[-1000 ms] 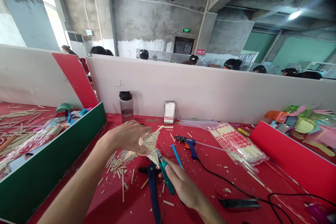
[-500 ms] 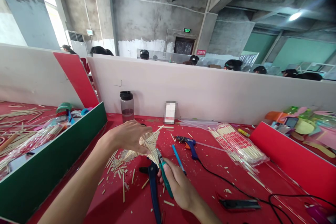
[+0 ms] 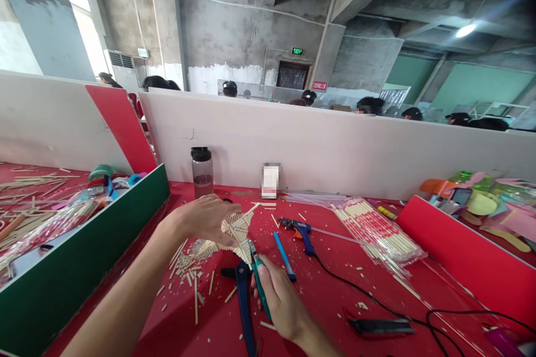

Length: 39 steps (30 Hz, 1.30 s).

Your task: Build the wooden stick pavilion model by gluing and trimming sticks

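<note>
A pale star-like piece made of short wooden sticks (image 3: pixel 238 227) is held by my left hand (image 3: pixel 206 220), whose fingers lie over its left side. My right hand (image 3: pixel 281 297) is closed around green-handled pliers (image 3: pixel 261 286). The metal jaws of the pliers touch the lower right point of the stick piece. Beneath the hands lies a dark blue cutter (image 3: pixel 244 304) on the red table (image 3: pixel 326 301). Cut stick bits (image 3: pixel 190 265) are scattered to the left of it.
Beyond my hands stand a dark-lidded bottle (image 3: pixel 202 173) and a blurred white card (image 3: pixel 271 181). Rightward lie a blue marker (image 3: pixel 285 255), a glue gun (image 3: pixel 302 232) with its cord, bagged sticks (image 3: pixel 383 228) and a black knife (image 3: pixel 381 326). Green (image 3: pixel 96 245) and red (image 3: pixel 469 245) dividers flank the table.
The pliers and my right hand have shifted very slightly, with the jaws still at the stick piece. My left hand keeps its hold, and the view has moved a little.
</note>
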{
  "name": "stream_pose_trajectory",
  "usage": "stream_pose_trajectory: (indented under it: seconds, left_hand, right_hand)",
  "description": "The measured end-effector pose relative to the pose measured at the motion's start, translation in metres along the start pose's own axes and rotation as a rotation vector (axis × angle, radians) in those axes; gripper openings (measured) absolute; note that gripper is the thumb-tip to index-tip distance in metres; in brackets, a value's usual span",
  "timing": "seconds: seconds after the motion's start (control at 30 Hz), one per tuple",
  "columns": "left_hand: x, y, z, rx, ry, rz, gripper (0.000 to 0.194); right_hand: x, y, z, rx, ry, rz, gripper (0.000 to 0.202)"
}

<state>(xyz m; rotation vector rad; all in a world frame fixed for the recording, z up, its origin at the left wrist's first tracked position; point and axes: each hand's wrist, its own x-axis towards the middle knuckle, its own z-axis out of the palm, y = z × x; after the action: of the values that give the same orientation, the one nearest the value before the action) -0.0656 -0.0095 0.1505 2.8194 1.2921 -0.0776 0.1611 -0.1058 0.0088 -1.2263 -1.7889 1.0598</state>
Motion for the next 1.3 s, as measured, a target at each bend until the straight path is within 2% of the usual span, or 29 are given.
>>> stream_pose_trajectory:
  seconds: [0.4,0.7,0.97,1.2,1.3]
  left_hand:
    - [-0.001,0.000,-0.001,0.019,-0.003,-0.006,0.068]
    - [-0.002,0.006,-0.004,0.034,-0.041,-0.024,0.073]
    - [-0.002,0.005,-0.002,0.094,0.107,-0.002,0.081]
    - [0.000,0.001,-0.004,0.093,0.192,0.044,0.087]
    - [0.001,-0.006,-0.002,0.077,0.213,0.058,0.092]
  right_hand:
    - [0.001,-0.001,0.001,-0.027,-0.019,-0.015,0.056]
    - [0.007,-0.002,-0.010,-0.062,-0.061,-0.009,0.044]
    - [0.015,-0.015,-0.033,0.106,-0.128,0.065,0.039]
    - [0.022,-0.022,-0.042,0.010,-0.154,0.078,0.042]
    - [0.029,-0.021,-0.042,-0.076,-0.104,0.036,0.043]
